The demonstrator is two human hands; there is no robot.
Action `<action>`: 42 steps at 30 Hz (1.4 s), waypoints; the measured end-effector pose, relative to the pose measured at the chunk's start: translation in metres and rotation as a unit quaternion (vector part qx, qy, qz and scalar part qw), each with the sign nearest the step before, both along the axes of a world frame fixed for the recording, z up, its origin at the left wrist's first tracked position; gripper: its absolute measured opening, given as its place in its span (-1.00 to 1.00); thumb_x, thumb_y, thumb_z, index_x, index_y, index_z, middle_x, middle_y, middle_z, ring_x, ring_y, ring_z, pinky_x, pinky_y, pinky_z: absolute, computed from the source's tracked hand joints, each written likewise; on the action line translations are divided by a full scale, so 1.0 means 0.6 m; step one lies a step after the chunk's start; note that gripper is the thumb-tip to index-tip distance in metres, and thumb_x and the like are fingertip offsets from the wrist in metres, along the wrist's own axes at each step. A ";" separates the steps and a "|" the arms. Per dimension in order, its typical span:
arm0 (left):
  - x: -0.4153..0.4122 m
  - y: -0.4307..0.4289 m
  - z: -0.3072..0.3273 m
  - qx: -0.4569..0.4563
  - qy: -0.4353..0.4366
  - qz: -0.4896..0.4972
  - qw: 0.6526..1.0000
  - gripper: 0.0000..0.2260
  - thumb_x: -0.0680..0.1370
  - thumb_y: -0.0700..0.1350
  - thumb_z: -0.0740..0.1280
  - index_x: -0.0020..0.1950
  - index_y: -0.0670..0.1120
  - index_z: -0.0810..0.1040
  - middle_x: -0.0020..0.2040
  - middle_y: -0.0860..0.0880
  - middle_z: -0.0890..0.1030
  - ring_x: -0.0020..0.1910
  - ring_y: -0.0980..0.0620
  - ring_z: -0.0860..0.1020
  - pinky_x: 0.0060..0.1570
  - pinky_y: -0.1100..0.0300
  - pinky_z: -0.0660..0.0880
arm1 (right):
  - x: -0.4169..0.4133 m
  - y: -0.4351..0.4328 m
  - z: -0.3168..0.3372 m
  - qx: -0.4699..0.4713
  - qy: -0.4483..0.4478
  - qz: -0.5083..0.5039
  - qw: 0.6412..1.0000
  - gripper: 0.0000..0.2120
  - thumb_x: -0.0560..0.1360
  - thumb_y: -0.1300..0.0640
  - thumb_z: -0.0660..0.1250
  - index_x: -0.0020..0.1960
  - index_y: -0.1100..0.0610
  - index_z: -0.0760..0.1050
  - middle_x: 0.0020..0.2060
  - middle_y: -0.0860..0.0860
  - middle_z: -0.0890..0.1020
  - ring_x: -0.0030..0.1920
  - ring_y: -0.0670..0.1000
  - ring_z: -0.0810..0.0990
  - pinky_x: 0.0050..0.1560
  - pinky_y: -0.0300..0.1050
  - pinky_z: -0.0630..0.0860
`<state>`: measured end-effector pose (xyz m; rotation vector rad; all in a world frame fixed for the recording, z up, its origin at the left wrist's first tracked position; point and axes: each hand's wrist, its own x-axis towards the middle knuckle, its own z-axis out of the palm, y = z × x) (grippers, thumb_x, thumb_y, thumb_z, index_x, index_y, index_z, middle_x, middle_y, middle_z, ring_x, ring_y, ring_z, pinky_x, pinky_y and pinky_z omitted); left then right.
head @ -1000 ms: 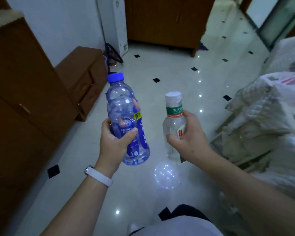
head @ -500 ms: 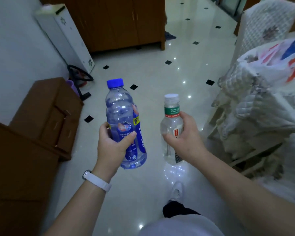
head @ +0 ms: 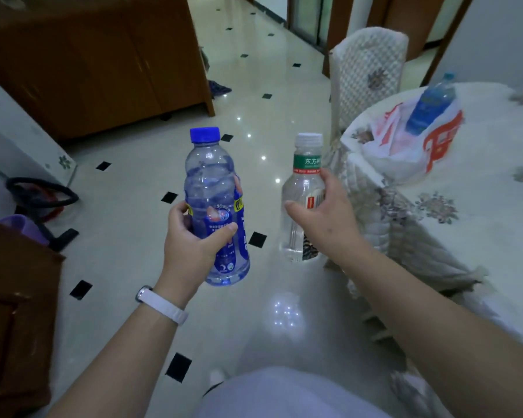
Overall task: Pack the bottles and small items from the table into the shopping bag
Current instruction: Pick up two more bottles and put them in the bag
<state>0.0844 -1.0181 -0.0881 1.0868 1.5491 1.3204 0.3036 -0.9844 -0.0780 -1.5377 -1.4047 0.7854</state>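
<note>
left hand (head: 191,245): you're gripping the blue-cap bottle (head: 213,206) upright, centre frame, above the floor.
right hand (head: 323,218): you're clasping the clear green-label bottle (head: 302,200), just right of centre.
shopping bag (head: 405,146): lying on the surface (head: 480,212) at right, another blue bottle (head: 429,107) sticking out, upper right.
risk, drop: both bottles are hanging over hard tile; a loosening hold likely means a fall.
risk, bag: mouth is looking slack; with both hands full, you're probably pushing it shut or knocking that blue bottle over.

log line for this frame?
left hand: holds blue-cap bottle | right hand: holds white-cap bottle | shopping bag: on table
</note>
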 end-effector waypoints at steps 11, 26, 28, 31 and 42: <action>-0.041 0.335 -0.061 -0.007 -0.058 -0.102 0.993 -0.48 0.31 -0.23 0.58 0.15 0.02 0.43 0.00 0.02 0.62 -0.12 0.18 0.66 -0.09 0.11 0.61 | -0.043 0.230 -0.037 -0.043 -0.022 -0.137 0.989 -0.33 0.27 -0.06 0.46 0.34 -0.08 0.35 0.11 0.00 0.56 0.02 -0.07 0.60 0.03 -0.14 0.56; 0.011 0.685 -0.050 -0.052 -0.090 -0.308 0.946 -0.50 0.41 -0.29 0.51 0.27 -0.06 0.40 0.07 0.01 0.59 -0.01 0.07 0.65 -0.12 0.13 0.59 | -0.044 0.403 -0.014 -0.059 -0.044 -0.326 0.943 -0.36 0.29 -0.11 0.44 0.32 -0.15 0.31 0.13 -0.08 0.52 0.08 -0.08 0.56 0.13 0.04 0.57; 0.044 0.704 -0.059 -0.059 -0.072 -0.326 0.941 -0.48 0.40 -0.29 0.52 0.27 -0.04 0.40 0.04 0.05 0.59 -0.07 0.15 0.64 -0.19 0.22 0.58 | -0.018 0.417 -0.028 -0.069 -0.042 -0.353 0.932 -0.33 0.27 -0.13 0.44 0.33 -0.15 0.30 0.14 -0.07 0.51 0.09 -0.06 0.56 0.15 0.06 0.56; 0.090 0.735 -0.082 -0.078 -0.038 -0.351 0.932 -0.46 0.39 -0.29 0.53 0.27 -0.02 0.40 0.02 0.08 0.58 -0.12 0.21 0.63 -0.18 0.22 0.58 | 0.027 0.444 -0.056 -0.077 -0.009 -0.373 0.925 -0.35 0.30 -0.08 0.45 0.33 -0.16 0.30 0.15 -0.07 0.51 0.05 -0.10 0.58 0.08 -0.04 0.57; 0.343 0.905 -0.084 -0.083 0.066 -0.407 0.907 -0.46 0.39 -0.29 0.53 0.25 0.01 0.37 0.06 0.05 0.58 -0.04 0.14 0.62 -0.22 0.30 0.54 | 0.263 0.586 -0.082 -0.054 0.063 -0.410 0.908 -0.62 0.38 0.11 0.47 -0.03 -0.25 0.36 -0.07 -0.15 0.54 -0.12 -0.20 0.57 -0.17 -0.30 0.47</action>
